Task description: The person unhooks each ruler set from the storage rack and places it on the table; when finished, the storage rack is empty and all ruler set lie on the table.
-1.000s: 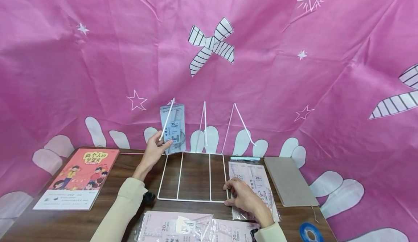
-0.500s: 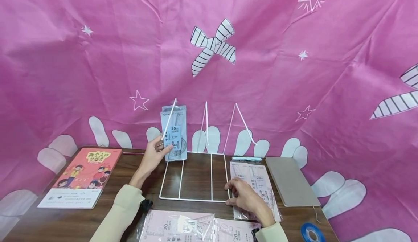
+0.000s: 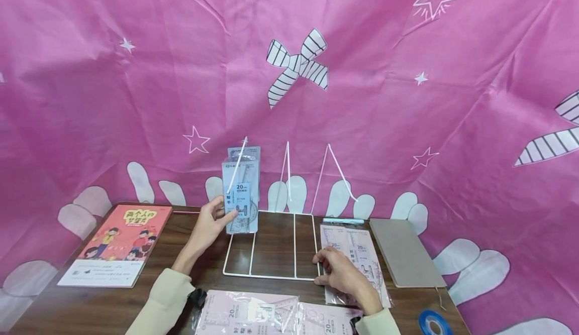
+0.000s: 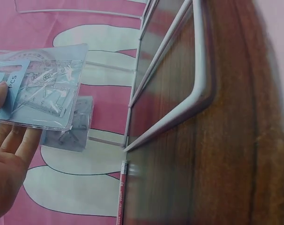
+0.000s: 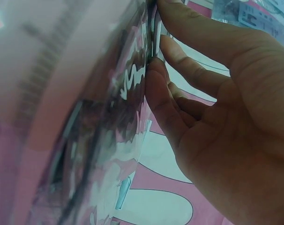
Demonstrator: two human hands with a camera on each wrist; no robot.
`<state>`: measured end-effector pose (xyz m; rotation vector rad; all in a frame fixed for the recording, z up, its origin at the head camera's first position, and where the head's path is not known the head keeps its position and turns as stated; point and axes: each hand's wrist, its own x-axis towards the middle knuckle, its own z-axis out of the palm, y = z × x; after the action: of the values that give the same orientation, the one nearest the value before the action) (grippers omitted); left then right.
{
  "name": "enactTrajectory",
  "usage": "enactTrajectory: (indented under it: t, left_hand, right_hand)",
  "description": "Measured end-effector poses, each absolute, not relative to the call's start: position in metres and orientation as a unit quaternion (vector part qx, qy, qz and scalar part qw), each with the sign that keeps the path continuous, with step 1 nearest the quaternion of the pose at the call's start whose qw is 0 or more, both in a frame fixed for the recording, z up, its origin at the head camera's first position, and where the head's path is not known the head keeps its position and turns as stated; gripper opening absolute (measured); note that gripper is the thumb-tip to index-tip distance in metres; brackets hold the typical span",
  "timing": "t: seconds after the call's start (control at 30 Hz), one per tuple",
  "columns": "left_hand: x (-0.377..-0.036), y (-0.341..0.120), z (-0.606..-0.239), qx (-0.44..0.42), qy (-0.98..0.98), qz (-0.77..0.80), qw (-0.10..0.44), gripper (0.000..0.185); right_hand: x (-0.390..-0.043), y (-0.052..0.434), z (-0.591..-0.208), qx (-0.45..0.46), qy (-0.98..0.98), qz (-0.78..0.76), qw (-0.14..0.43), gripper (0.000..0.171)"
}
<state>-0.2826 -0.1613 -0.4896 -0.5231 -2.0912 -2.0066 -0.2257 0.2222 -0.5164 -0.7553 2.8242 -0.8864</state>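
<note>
Left hand (image 3: pixel 209 224) pinches blue ruler pack (image 3: pixel 241 197), thumb on front, fingers behind; pack upright at left end of white wire rack (image 3: pixel 271 247) on desk (image 3: pixel 181 254). Right hand (image 3: pixel 342 272), fingers curled, grips rack's near right corner, resting over pink ruler pack (image 3: pixel 357 254) lying flat beside rack

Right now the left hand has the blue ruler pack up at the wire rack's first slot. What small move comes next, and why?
Probably lower the blue ruler pack a little until its bottom edge rests on the rack base. The left hand holds it upright against the leftmost divider, apparently not yet seated, while the right hand steadies the rack's front right corner.
</note>
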Motion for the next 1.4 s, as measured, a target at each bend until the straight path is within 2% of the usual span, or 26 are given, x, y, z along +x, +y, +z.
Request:
enactTrajectory:
  t: [1.4]
  left_hand:
    - [-0.222, -0.173, -0.486, -0.191, -0.711, -0.672, 0.074, 0.044]
  right_hand:
    - [-0.225, 0.223, -0.514, -0.252, 0.92, -0.297, 0.049, 0.038]
